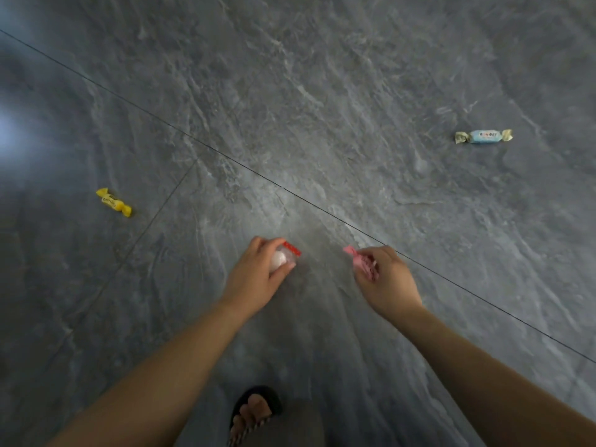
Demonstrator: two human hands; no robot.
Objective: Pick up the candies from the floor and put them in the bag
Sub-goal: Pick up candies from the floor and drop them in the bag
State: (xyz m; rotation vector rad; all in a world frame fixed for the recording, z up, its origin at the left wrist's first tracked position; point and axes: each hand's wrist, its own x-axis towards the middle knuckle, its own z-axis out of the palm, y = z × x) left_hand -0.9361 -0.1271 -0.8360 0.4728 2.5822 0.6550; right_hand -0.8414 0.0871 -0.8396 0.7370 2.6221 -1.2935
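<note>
- Candies, 4 total:
- 1 yellow twist-wrapped candy (114,202), on floor, far left of the dark sandal (254,411)
- 1 pale-blue twist-wrapped candy w/ gold ends (483,136), on floor, far up-right of sandal
- 1 pink twist-wrapped candy (359,261), in right hand (387,282)
- 1 white round candy in clear wrapper w/ red edge (283,256), in left hand (258,275)
- Hands: 2
- Sandals: 1, w/ 1 foot in it
- Grey stone-look floor tiles (322,108): 3 seen

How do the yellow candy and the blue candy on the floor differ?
The yellow candy lies far left and runs diagonally; the blue candy lies upper right, nearly level. The yellow candy is yellow all over; the blue candy has a pale blue body with gold twisted ends. The yellow candy looks shorter. Both are twist-wrapped, on the grey floor, and held by no hand.
</note>
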